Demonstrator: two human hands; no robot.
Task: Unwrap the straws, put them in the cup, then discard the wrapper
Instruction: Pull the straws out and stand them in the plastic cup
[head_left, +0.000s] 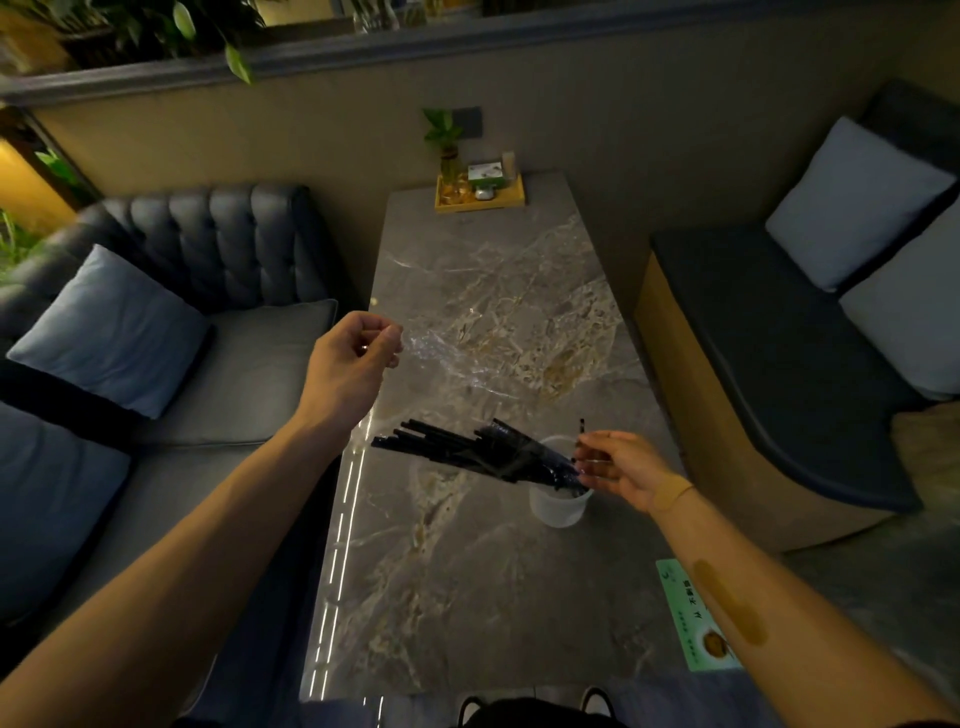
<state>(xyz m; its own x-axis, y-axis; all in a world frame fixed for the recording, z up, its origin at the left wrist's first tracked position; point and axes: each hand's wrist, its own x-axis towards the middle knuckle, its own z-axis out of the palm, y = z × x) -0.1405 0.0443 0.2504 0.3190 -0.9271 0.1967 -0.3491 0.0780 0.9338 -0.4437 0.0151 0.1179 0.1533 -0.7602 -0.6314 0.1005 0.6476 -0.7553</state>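
Observation:
A bundle of black straws (457, 447) leans leftward out of a translucent white cup (558, 506) standing on the marble table (467, 597). My left hand (353, 358) is raised above the table's left edge, pinching a clear plastic wrapper (441, 353) that trails to the right and down toward the straws. My right hand (623, 467) hovers at the cup's right rim, fingers apart beside the straws' lower ends. One black straw (583, 428) sticks up just above its fingertips; whether the fingers touch it I cannot tell.
A wooden tray (480, 200) with a small plant and a box sits at the table's far end. A green card (696, 618) lies on the near right edge. A sofa with cushions (114, 332) is left, a bench (779, 364) right.

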